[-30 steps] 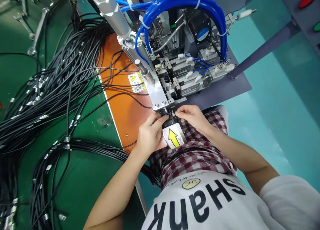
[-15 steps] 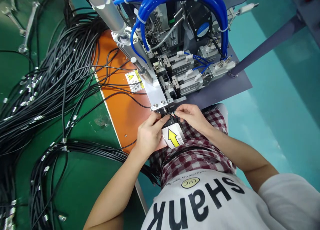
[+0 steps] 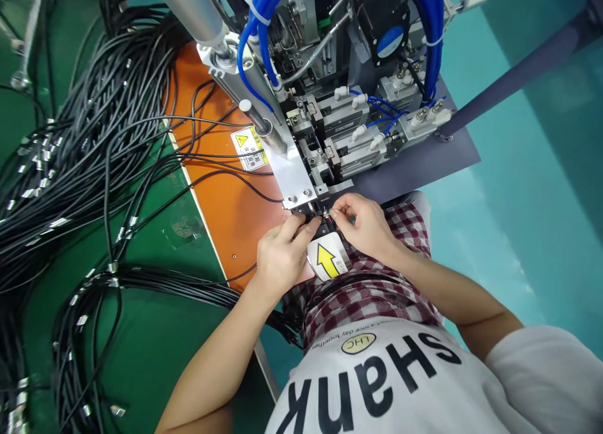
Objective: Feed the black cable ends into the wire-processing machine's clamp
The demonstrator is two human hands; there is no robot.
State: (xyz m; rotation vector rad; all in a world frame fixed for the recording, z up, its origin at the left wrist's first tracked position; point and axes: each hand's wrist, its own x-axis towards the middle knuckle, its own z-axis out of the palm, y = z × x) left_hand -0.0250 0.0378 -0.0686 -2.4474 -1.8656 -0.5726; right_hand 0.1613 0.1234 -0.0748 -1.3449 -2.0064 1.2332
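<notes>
My left hand (image 3: 281,253) rests on the orange plate (image 3: 221,195), its fingers pinched on a black cable end at the black fixture (image 3: 319,228) under the machine's silver bracket (image 3: 294,179). My right hand (image 3: 363,223) is pinched on thin coloured wires (image 3: 326,215) at the same spot, right at the machine's front opening. A white tag with a yellow arrow (image 3: 326,260) sits just below both hands.
A machine with blue air hoses (image 3: 258,38), silver cylinders (image 3: 348,151) and a fan (image 3: 384,29) fills the top centre. Heaps of black cables with metal ends (image 3: 80,164) cover the green bench at left. A yellow warning label (image 3: 248,147) lies on the plate. Teal floor at right.
The view has shifted slightly, so the machine sits higher and closer. My right hand's fingers have lifted a little at the wires; my left hand has hardly moved.
</notes>
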